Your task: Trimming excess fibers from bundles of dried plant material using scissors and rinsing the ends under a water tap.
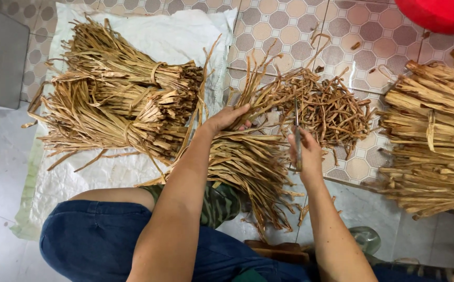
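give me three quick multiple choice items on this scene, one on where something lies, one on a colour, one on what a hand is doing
1. Where do the tied bundles of dried strips lie?
A. on a white woven sack
B. in a metal bucket
C. on a wooden shelf

2. What colour is the round object at the top right corner?
A. blue
B. red
C. green

3. What is the right hand doing?
A. resting flat and bare on the tiles
B. gripping a slim blade-like tool
C. lifting the white sack

Answers:
1. A, the bundles rest on the white sack spread over the tiled floor.
2. B, its visible edge is bright red.
3. B, the fingers close round a slim tool pointing up toward the pile of short cut pieces, while the left hand presses on a loose sheaf of strips.
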